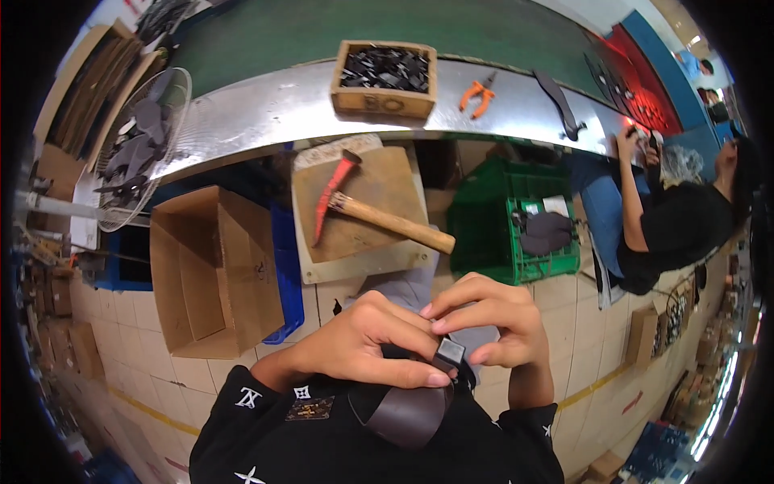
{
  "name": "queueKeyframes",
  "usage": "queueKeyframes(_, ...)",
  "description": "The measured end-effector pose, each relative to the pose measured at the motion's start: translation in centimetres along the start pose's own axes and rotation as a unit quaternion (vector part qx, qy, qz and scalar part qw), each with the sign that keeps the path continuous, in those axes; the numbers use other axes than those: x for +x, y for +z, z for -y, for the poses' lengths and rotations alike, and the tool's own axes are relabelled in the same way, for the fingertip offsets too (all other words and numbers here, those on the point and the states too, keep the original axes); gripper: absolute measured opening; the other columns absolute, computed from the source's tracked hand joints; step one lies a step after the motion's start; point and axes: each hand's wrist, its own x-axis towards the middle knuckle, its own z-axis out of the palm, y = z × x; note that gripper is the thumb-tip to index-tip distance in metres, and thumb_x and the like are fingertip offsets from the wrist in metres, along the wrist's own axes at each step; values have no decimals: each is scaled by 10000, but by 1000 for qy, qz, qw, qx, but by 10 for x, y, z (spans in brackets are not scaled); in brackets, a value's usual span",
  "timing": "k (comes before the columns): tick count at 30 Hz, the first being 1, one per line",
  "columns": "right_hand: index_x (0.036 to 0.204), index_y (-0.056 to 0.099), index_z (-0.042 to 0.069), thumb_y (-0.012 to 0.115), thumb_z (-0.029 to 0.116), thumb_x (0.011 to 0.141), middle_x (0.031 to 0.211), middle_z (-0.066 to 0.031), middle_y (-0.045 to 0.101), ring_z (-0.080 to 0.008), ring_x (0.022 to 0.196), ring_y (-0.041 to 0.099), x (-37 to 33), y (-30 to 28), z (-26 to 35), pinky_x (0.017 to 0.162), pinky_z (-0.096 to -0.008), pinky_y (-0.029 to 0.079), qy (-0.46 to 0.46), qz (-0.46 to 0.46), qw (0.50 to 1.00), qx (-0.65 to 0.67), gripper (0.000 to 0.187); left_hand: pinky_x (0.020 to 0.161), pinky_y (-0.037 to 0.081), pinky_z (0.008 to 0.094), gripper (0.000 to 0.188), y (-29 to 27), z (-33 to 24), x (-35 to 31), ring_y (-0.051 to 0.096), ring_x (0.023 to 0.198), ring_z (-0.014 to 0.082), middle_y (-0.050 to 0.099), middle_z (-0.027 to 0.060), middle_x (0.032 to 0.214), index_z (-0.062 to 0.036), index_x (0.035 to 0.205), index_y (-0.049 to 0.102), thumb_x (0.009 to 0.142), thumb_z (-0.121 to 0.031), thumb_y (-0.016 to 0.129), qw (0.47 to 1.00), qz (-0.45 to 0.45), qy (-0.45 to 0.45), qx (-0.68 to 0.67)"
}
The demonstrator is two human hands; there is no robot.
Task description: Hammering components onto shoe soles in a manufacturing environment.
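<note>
A dark brown, smooth curved piece like a shoe sole (409,417) is held close in front of my black shirt. At its upper end sits a small black block (450,352) with a flat shiny face. My left hand (367,343) pinches the piece by this end, between thumb and forefinger. From the other side, my right hand (492,319) closes its thumb and fingers about the black block. The fingers hide how block and sole are joined. Just beyond my hands, a hammer with a red head (382,223) and wooden handle lies on a padded board (310,230).
On the metal bench stand a wooden box (379,103) of small black parts, orange-handled pliers (480,95) and a dark sole (560,103). Left are a wire basket (181,105) of soles and a cardboard box (181,266). A green crate (484,202) stands right, beside a seated person (677,210).
</note>
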Motion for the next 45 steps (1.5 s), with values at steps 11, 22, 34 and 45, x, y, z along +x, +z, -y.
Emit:
queueKeyframes(11, 944, 672, -10, 778, 236, 814, 827, -100, 662, -254, 649, 597, -28, -26, 42, 614, -335, 456, -62, 114, 987, -97, 297, 568, 415, 327, 173, 29, 19, 37, 609, 641, 224, 656, 102, 774, 8, 968, 717, 897, -150, 722, 974, 190, 11, -123)
queueKeyframes(22, 927, 619, 14, 740, 208, 838, 685, -40, 452, -219, 594, 476, -60, -36, 78, 579, -322, 388, -48, 162, 971, -172, 245, 603, 480, 321, 202, 57, 31, 66, 680, 727, 252, 711, 144, 843, 26, 1048, 719, 892, -102, 726, 907, 388, -58, -153)
queueKeyframes(34, 1031, 638, -33, 769, 166, 828, 688, -56, 524, -223, 612, 544, -91, -38, 98, 582, -323, 447, 43, 117, 985, -118, 313, 551, 439, 291, 177, 76, 27, 83, 639, 628, 145, 713, 100, 786, 19, 1013, 719, 915, -128, 715, 867, 453, -125, -164)
queueKeyframes(45, 1222, 597, -72, 671, 75, 800, 1202, -185, 664, -340, 1136, 648, -93, -44, 71, 1033, -463, 467, 122, -84, 983, -111, 453, 569, 458, 311, 138, 71, 21, 75, 627, 632, 240, 633, 130, 711, 4, 880, 718, 834, -116, 768, 979, 185, -55, 61)
